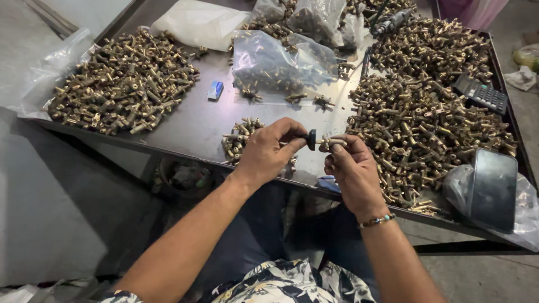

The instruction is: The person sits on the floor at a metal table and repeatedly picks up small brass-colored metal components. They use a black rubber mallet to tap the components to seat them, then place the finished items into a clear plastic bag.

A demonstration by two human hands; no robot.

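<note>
A small black knob (311,139) is pinched in the left hand (268,150), and a little brass fitting (334,142) is gripped in the right hand (352,171). The two parts are held end to end just above the near edge of the tabletop (191,123). It looks as if the knob is being put onto the fitting, so this step seems to be in the middle. For the next move, the two parts would need to be lined up straight and turned or pushed with care, so nothing slips.

A small pile of fittings (238,140) is seen just behind the left hand, a big heap (421,123) to the right, and another heap (120,84) far to the left.

How the knob and fitting join cannot be made out, because the spot is small and partly covered by fingers. The clear bags (281,59) are shiny, so what is inside is hard to tell. The dark flat thing (493,188) at the right is not clear either.
</note>
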